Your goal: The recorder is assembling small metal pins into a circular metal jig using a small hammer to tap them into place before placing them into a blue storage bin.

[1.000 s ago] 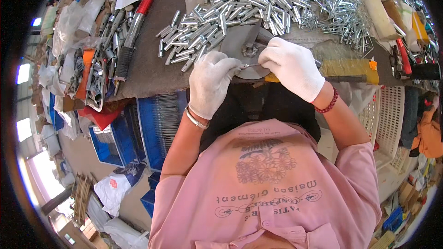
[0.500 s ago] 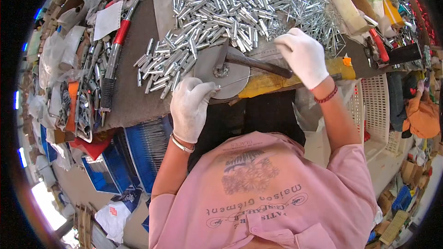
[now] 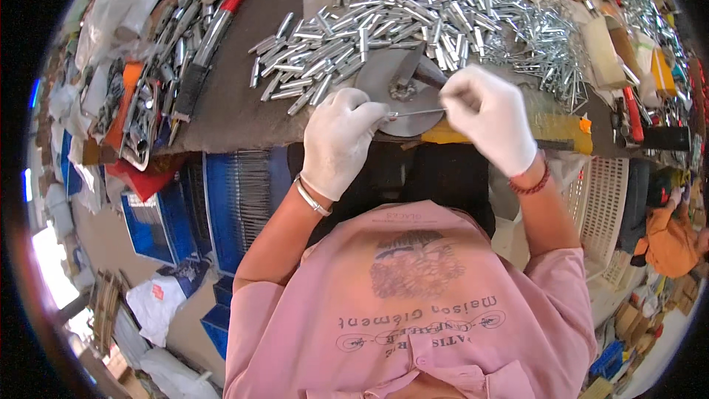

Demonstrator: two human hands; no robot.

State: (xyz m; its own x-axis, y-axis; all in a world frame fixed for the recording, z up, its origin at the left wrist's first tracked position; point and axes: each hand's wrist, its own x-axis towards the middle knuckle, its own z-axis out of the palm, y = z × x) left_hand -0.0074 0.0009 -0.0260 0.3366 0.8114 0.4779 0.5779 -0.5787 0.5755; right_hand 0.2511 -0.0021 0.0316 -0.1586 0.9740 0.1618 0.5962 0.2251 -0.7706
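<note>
My left hand (image 3: 341,140), in a white glove, pinches one end of a thin metal rod (image 3: 419,111). The gloved right hand (image 3: 491,114) has its fingers closed at the rod's other end; the exact grip is partly hidden. Beneath the rod lies a round grey metal plate (image 3: 402,127), with a small cluster of bright metal bits (image 3: 402,91) on it. A hammer (image 3: 428,72) rests over the plate, its handle running behind my right hand. Beyond the plate spreads a pile of silvery metal sleeves (image 3: 413,18).
Thin metal pins (image 3: 554,52) are heaped at the right of the sleeves. Hand tools, including a red-and-black bar (image 3: 221,26), crowd the left. Yellow material (image 3: 543,127) covers the table's near edge. Below are blue crates (image 3: 240,199) and a white basket (image 3: 602,203). A person in orange (image 3: 670,240) is far right.
My right hand has come down to the rod's right end, from above the hammer handle. My left hand still pinches the rod. The whole view has shifted.
</note>
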